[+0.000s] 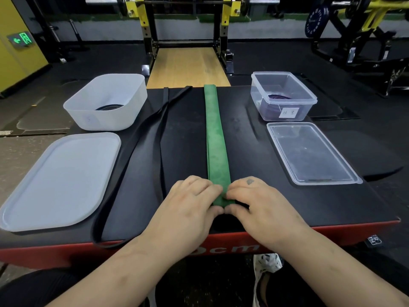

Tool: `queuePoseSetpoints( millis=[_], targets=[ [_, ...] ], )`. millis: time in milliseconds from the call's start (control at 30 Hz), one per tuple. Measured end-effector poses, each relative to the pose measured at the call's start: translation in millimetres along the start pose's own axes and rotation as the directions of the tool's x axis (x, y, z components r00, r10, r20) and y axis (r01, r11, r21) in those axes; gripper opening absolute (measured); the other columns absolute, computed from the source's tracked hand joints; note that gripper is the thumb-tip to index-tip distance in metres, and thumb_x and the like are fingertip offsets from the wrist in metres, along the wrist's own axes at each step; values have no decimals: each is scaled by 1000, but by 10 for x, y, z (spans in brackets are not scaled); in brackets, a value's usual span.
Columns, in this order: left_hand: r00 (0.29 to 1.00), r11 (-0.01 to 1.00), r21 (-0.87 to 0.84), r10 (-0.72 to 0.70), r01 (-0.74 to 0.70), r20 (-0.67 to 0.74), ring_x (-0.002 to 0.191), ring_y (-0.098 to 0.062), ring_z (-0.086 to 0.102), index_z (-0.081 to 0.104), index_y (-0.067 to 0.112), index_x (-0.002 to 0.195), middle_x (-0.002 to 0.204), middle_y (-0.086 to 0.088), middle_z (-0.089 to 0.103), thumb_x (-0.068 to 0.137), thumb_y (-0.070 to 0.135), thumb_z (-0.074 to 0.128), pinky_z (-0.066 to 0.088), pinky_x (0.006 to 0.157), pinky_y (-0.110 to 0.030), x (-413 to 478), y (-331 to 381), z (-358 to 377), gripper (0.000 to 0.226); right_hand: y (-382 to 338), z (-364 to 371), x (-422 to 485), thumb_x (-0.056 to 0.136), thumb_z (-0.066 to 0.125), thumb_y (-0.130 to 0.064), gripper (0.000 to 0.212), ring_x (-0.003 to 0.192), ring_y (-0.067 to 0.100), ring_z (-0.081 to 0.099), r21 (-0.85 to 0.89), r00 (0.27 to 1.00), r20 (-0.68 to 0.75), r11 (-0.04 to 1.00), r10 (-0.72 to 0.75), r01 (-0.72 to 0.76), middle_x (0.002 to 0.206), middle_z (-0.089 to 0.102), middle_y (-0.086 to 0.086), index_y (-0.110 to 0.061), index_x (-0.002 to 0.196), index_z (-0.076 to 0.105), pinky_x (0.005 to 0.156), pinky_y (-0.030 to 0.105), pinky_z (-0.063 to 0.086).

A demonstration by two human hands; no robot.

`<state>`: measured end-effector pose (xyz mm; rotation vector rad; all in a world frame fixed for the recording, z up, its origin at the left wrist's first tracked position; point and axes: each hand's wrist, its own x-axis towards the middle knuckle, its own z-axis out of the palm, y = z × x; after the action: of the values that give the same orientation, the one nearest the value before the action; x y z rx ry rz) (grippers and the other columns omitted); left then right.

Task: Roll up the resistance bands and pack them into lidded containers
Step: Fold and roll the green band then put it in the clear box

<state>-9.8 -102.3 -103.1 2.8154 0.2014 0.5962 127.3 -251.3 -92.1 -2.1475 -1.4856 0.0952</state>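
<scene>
Leftmost, a frosted lid (pixel 59 182) lies flat at the near left corner of the tabletop (pixel 250 156), and the frosted tub (pixel 104 120) stands behind it at the far left corner with a dark coiled band (pixel 109 107) inside; just right of them a black band (pixel 141 147) lies slack as a long narrow loop from the far edge to the near edge; at the middle the green band (pixel 215 134) runs flat and straight from the far edge to the near edge, where the left hand (pixel 190 202) and right hand (pixel 259 202) meet on its near end; each grip is pinching that end, fingers curled over the top and thumbs tucked in at the near side, one hand at each edge of the strip; further right the clear container (pixel 309 98) stands at the far right corner with a purple band (pixel 278 97) in it, its clear lid (pixel 309 151) lying flat nearer the near edge. The green band looks light, soft and rubbery, probably tacky rather than slick, and likely to spring open once coiled; it seems best held across its full width at both edges to keep the roll square, then pinched over the loose tail when lifted.
</scene>
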Motion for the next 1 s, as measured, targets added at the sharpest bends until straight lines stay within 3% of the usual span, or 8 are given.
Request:
queuePoseSetpoints(
  millis=[233,400,600,767,933,1000],
  targets=[
    [997,995,-54,-81,81,8,103,-16,53,74,21,96,100,12,60,91,39,57,50,86,-44,125,-66,25,25,45,-2,83,98,63,-37,18,104,3,49,-5,1000,-26,1000,5,-5,105,62,-20,-29,107,76,91,23,46],
    [993,995,-34,-93,96,78,102,-17,53,74,21,99,100,10,61,96,42,42,48,88,-45,213,-110,21,39,8,-2,76,95,70,-34,15,99,-3,46,29,997,-59,998,53,-52,101,60,-21,-30,109,72,83,7,35],
    [993,988,-91,-121,122,15,101,-15,57,68,22,111,104,10,64,95,47,47,52,89,-39,206,-88,5,37,55,6,162,99,63,-32,12,100,3,52,43,995,-41,995,89,-87,95,64,-16,-31,103,74,89,24,44],
    [995,992,-84,-95,98,39,105,-12,54,70,26,108,104,16,62,89,38,62,49,92,-40,227,-93,-3,24,83,-1,212,101,59,-30,15,100,3,52,66,995,-20,993,98,-96,94,64,-16,-33,103,74,90,26,45],
    [992,991,-53,-121,123,35,97,-15,57,73,23,104,98,11,66,95,40,46,49,86,-42,290,-150,16,33,44,-26,157,93,72,-34,18,106,-6,49,83,993,-82,994,82,-75,103,63,-24,-33,111,71,91,3,34],
    [993,992,-40,-117,119,32,96,-17,58,72,22,105,97,10,67,95,43,40,49,84,-41,316,-152,29,39,57,-16,180,92,73,-33,18,108,-6,50,89,992,-72,991,102,-96,104,65,-25,-34,110,72,92,2,33]
  ],
)
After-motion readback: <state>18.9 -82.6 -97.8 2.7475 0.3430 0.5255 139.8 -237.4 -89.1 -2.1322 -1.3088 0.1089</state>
